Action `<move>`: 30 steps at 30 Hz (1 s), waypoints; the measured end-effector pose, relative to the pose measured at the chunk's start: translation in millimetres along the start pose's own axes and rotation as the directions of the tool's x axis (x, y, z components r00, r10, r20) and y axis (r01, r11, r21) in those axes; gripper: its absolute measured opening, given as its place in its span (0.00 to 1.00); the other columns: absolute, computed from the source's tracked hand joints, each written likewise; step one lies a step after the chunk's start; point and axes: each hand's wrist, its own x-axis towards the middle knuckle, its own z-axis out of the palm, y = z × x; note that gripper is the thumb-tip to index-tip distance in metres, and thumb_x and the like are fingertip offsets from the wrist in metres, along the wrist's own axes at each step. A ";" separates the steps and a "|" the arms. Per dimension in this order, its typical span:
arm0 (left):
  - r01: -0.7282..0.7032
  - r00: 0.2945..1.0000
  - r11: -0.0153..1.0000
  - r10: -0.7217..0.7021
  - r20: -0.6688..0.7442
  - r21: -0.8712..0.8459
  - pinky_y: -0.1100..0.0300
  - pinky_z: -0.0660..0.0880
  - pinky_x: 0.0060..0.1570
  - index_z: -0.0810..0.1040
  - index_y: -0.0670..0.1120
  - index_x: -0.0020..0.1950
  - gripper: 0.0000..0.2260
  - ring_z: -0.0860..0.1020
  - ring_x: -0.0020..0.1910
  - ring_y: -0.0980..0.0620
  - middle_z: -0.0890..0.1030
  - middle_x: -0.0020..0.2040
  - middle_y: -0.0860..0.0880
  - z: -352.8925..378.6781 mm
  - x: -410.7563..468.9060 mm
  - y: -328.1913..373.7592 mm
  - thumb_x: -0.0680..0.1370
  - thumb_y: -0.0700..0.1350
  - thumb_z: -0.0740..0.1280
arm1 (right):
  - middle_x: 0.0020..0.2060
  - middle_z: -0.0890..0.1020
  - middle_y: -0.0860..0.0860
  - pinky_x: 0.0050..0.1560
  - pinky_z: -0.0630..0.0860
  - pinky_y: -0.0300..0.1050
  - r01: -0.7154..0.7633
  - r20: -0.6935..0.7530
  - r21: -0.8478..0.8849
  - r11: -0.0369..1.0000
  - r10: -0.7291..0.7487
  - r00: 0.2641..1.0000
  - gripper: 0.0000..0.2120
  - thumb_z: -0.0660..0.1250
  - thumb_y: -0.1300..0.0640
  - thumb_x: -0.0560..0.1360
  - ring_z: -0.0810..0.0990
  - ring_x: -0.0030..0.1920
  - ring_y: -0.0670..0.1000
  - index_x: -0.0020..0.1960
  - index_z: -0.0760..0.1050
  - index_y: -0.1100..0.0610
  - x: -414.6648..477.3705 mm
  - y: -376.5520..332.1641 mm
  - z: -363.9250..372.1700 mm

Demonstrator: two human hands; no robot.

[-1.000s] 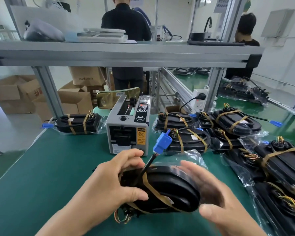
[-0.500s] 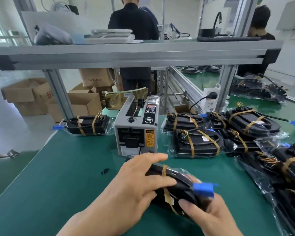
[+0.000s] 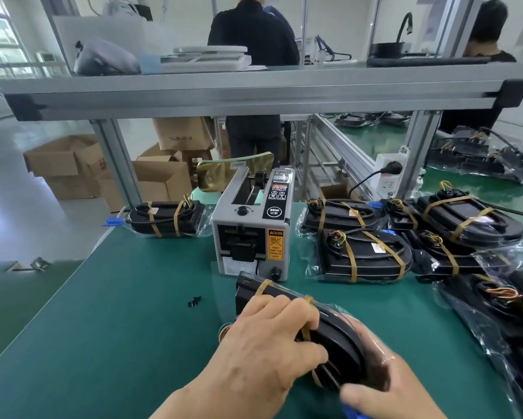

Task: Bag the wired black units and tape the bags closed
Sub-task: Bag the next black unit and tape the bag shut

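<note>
From the head view, we see the left hand (image 3: 263, 352) near the middle of the green tabletop (image 3: 118, 313). Its grip is closed, fingers curled over the top edge of a black unit (image 3: 338, 337) bound with tan bands. The unit lies tilted on its edge, its far end just in front of the tape dispenser (image 3: 251, 234). A clear bag (image 3: 349, 316) covers the unit's near right part.

The right hand (image 3: 387, 385) holds the unit's near end. Its grip is closed too, with the thumb on the near side and the fingers behind, under the plastic film. A blue plug (image 3: 352, 414) shows at the bottom edge, just beside that thumb.

To the far left of the dispenser lies one bagged unit (image 3: 166, 219). To its right we see a pile of bagged units (image 3: 363, 255) running along the right side of the tabletop. A small black piece (image 3: 194, 301) lies alone on the tabletop, left of the held unit.

Beyond the far edge stand cardboard boxes (image 3: 66, 164) on the floor, and a white power socket (image 3: 388, 176) is fixed to the frame. A metal shelf (image 3: 224, 86) crosses above, with two people standing behind it.
</note>
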 end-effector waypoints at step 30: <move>0.345 -0.029 -0.605 -0.771 0.636 -0.718 0.69 0.60 0.18 0.73 0.45 0.37 0.10 0.66 0.20 0.59 0.71 0.27 0.51 29.6 65.9 -115.1 0.78 0.38 0.66 | 0.55 0.85 0.44 0.52 0.76 0.28 -0.023 -0.239 -0.379 0.925 -0.074 0.968 0.35 0.78 0.77 0.59 0.83 0.57 0.43 0.62 0.78 0.54 -15.6 11.8 20.1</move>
